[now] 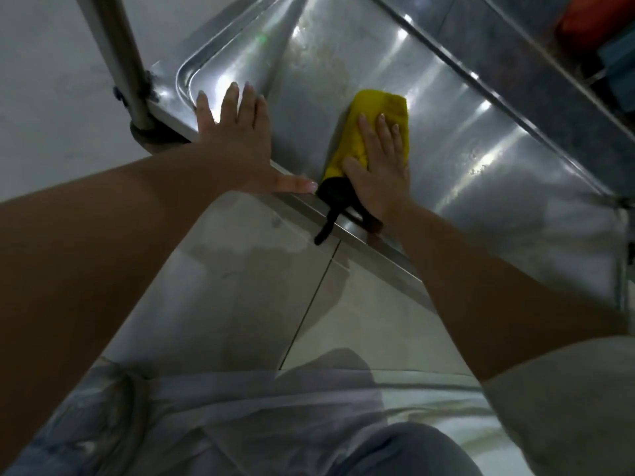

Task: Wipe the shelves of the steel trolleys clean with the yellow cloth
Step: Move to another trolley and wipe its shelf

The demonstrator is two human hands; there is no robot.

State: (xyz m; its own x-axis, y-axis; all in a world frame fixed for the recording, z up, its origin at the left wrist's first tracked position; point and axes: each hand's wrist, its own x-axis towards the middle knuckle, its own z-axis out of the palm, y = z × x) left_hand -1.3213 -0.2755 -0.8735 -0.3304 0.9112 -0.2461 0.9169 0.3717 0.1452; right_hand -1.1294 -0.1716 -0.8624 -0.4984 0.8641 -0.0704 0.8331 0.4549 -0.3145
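With the right hand [378, 166] flat on the yellow cloth [374, 128] at the shelf [481, 132] front edge and the left hand [237, 139] spread open beside it, a hard stroke could roll the trolley or drag the cloth's dark tail over the rim.

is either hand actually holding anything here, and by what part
Nothing is gripped. The right hand presses flat on the near half of the yellow cloth; the left hand rests open on the trolley shelf edge.

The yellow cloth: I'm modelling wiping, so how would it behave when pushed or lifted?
The yellow cloth looks soft: it lies folded and creased under the flat right hand, so it would probably droop if lifted. On the smooth steel trolley shelf it likely slides easily.
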